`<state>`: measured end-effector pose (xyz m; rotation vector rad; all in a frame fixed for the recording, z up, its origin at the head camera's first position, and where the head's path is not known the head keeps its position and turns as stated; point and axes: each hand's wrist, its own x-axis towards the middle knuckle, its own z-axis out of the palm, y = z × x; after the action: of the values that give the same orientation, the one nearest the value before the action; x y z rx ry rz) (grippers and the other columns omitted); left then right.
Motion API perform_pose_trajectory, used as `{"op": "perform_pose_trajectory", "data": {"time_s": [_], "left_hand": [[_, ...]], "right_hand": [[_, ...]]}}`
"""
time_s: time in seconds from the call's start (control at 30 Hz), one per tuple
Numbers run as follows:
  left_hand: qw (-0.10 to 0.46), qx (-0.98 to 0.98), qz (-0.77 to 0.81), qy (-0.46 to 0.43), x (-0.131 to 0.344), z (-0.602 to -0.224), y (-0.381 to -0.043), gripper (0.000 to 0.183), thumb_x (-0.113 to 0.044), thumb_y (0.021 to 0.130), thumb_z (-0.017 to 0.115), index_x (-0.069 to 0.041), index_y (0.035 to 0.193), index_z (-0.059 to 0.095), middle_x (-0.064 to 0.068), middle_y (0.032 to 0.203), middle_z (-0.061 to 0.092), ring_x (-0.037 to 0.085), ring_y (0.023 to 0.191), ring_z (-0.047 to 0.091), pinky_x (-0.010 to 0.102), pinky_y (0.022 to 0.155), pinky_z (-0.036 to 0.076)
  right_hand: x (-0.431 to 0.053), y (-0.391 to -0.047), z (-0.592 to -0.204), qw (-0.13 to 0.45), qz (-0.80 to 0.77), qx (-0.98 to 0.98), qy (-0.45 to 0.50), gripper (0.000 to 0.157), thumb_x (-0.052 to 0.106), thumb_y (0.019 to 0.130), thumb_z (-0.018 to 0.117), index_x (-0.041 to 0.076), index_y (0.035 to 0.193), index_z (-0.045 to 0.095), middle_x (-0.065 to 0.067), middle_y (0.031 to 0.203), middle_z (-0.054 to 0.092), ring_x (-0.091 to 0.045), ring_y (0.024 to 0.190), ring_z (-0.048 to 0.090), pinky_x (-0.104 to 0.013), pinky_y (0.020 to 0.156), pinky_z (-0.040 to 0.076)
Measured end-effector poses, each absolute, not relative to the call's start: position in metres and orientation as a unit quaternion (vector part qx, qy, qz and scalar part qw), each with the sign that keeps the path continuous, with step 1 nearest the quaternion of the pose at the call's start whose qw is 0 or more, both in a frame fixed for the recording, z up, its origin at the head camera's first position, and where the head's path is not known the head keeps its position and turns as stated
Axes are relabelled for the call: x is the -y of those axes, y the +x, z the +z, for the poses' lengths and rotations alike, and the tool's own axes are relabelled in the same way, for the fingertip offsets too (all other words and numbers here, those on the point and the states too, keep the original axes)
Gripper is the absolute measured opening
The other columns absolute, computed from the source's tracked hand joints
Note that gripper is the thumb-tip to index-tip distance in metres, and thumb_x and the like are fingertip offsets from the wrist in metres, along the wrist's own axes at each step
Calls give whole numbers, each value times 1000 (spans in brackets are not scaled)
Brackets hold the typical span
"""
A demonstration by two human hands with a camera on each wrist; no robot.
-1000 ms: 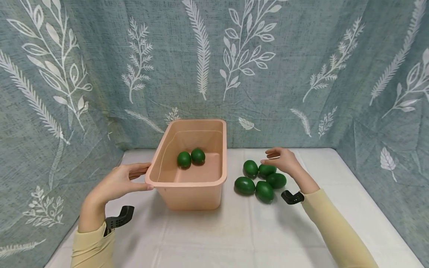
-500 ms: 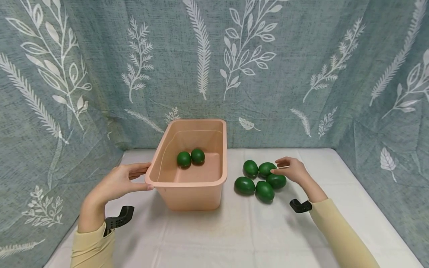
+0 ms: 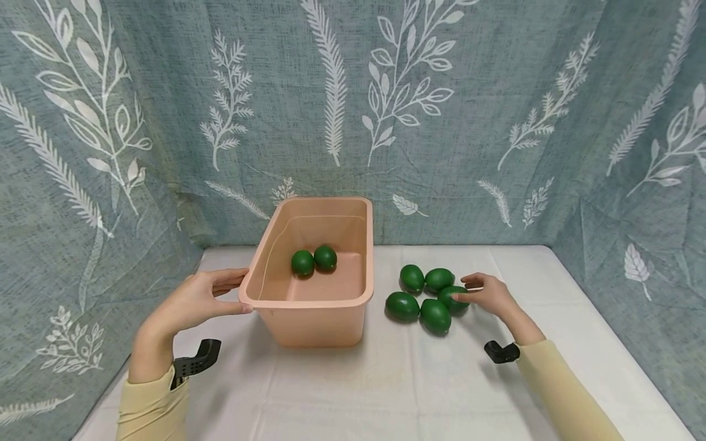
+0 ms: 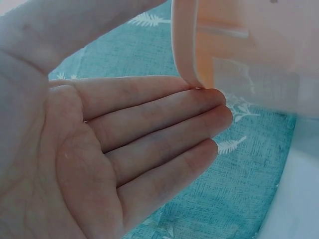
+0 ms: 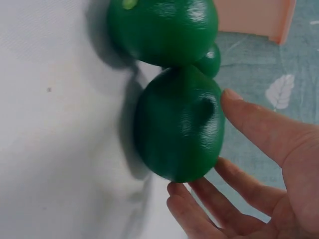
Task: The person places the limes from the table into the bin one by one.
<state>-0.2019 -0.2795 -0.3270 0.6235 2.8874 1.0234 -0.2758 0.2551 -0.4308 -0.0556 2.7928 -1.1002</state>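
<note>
We logged two bare hands at a white cloth-covered worktop. A deep, peach-coloured plastic bin stood upright left of centre, its opening facing up. The left hand was at its near-left corner: thumb by the near end, the other fingers straight, lying side by side, tips against the rim. We read that as steadying, since nothing was wrapped around the bin.

The right hand had come in from the right, at the rightmost fruit on the worktop, a glossy dark green oval fruit. Its fingers were parted from the thumb, lightly bent, bracketing that fruit's end. Thumb tip sat right at its edge; we couldn't tell whether it touched, and saw no firm pinch. Probably set wide to clear the neighbours.

Four more green oval fruits lay bunched beside it, right of the bin; we guess they were placed there for easy right-hand reach. Two green fruits in the bin rested on its floor, next to each other. Behind: a teal curtain with white leaf prints, likely just a plain backdrop.
</note>
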Motion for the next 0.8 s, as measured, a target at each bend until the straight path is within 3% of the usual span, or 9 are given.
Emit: {"op": "perform_pose_trajectory", "data": {"time_s": [0.5, 0.8], "left_hand": [[8, -924, 328, 195, 281, -328, -202, 68, -41, 80, 75, -11, 136, 52, 9, 135, 56, 34, 121, 55, 49, 98, 48], [6, -924, 328, 197, 281, -328, -203, 68, -42, 80, 75, -11, 136, 53, 10, 134, 57, 35, 122, 54, 50, 99, 48]], "right_hand": [[-250, -276, -446, 83, -365, -927, -15, 70, 44, 80, 74, 1, 131, 52, -28, 128, 54, -42, 115, 53, -46, 86, 53], [-251, -275, -450, 86, -394, -915, 12, 72, 43, 77, 76, -2, 129, 54, -29, 123, 56, -28, 95, 64, -33, 73, 58]]}}
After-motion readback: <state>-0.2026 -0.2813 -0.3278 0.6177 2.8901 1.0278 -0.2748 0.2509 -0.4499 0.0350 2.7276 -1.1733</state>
